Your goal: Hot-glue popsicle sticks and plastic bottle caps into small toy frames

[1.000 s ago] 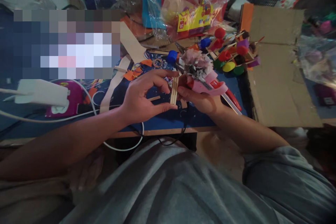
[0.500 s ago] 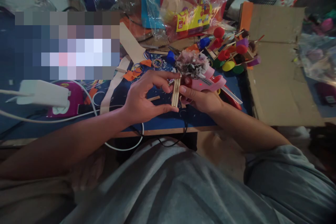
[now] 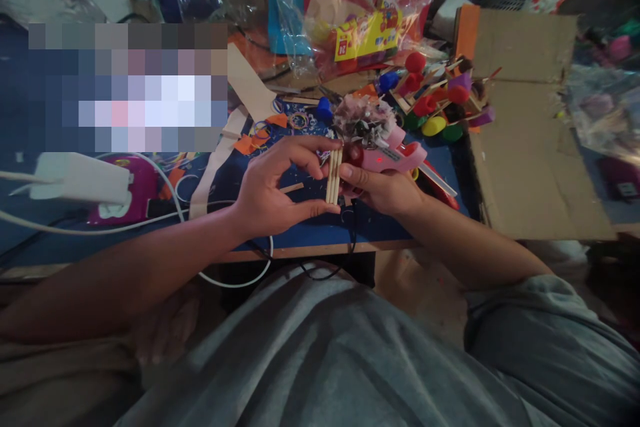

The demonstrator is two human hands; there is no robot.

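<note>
My left hand (image 3: 273,187) pinches a small bundle of wooden sticks (image 3: 333,176) upright between forefinger on top and thumb below. My right hand (image 3: 385,188) is wrapped round a pink glue gun (image 3: 395,157) with a small red light, its front end close against the sticks. Both hands hover just above a blue work board (image 3: 310,230). Behind the glue gun lies a crumpled tuft of pale paper and foil (image 3: 363,117).
A model of sticks and coloured balls (image 3: 440,103) stands beyond the hands. Flat cardboard (image 3: 530,147) lies to the right, plastic bags with coloured paper (image 3: 350,7) at the back. A white adapter (image 3: 80,177) and its cable sit at the left, with loose scraps around.
The glue gun has tipped and come closer to the sticks; its red light now shows. My left hand keeps the same pinch on the sticks.
</note>
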